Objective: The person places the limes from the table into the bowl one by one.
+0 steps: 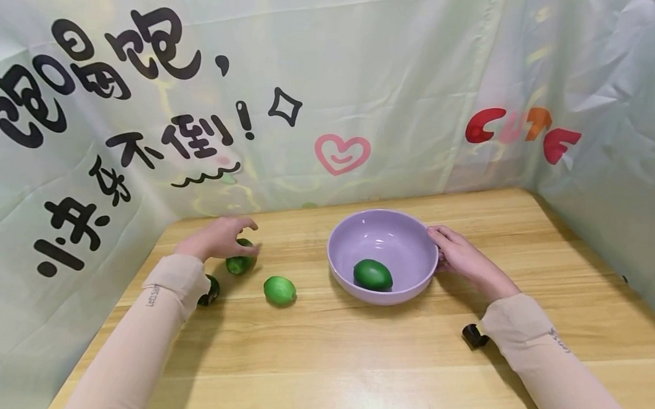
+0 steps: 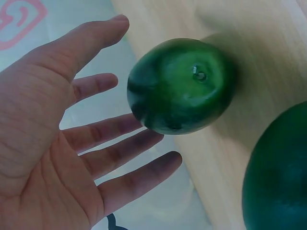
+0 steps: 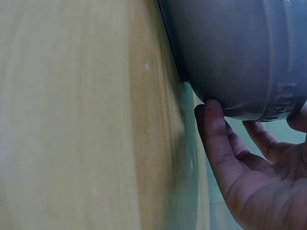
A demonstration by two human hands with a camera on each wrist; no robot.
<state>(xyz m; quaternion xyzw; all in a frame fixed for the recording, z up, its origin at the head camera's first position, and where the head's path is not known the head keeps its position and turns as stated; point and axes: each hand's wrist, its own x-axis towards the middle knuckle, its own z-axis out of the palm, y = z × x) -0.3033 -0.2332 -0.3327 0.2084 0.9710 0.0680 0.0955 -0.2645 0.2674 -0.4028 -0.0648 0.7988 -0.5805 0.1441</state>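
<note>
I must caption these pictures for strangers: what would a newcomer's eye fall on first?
Probably the glossy, round, purple bowl near the middle of the wooden table, held by the right hand, with a dark green oval fruit inside. Next, the large black lettering on the pale cloth backdrop at upper left.

pale printed fabric walls [image 1: 422,92], light wooden tabletop [image 1: 291,363]

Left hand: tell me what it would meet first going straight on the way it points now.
The left hand would most likely meet the green fruit right at its fingertips; whether they touch it is hard to tell.
</note>
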